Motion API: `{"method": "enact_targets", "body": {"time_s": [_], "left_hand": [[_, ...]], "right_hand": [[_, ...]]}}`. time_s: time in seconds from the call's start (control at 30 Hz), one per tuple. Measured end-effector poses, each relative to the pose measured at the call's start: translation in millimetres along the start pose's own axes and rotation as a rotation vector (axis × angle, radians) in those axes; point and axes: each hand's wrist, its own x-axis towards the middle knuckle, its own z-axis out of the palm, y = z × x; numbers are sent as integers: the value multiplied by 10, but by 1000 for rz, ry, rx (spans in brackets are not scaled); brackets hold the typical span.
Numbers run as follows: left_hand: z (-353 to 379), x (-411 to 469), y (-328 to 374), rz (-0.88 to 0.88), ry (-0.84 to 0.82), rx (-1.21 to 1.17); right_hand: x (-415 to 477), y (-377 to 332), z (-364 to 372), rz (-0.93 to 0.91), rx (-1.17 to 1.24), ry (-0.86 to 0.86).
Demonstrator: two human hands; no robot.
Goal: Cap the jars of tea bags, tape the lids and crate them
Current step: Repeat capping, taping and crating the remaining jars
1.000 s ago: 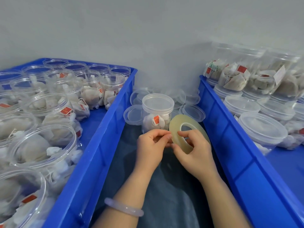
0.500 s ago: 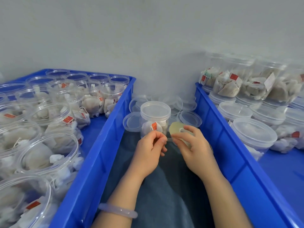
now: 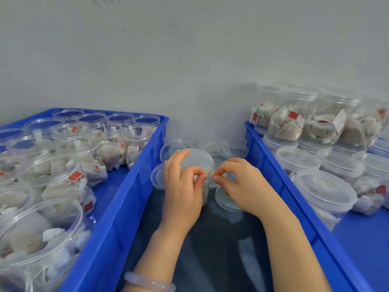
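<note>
- Head view: my left hand (image 3: 183,186) and right hand (image 3: 240,184) each pinch one end of the tape strip (image 3: 211,173), stretched sideways.
- The capped jar (image 3: 197,160) stands just behind, nearer my left.

Two blue crates (image 3: 126,197) (image 3: 284,186), two hands (image 3: 183,186) (image 3: 242,186), one bracelet (image 3: 149,284), one capped jar (image 3: 197,161) between them
</note>
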Motion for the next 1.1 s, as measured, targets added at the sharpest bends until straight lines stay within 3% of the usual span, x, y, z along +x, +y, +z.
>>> {"method": "enact_targets", "body": {"time_s": [0.27, 0.47, 1.1], "left_hand": [[-35, -20, -3, 40, 40, -110], [-30, -57, -139, -124, -131, -137], [-13, -1, -175, -212, -55, -239]], "right_hand": [[58, 47, 79, -14, 34, -5], [68, 43, 72, -2, 46, -5], [118, 5, 215, -27, 26, 162]]}}
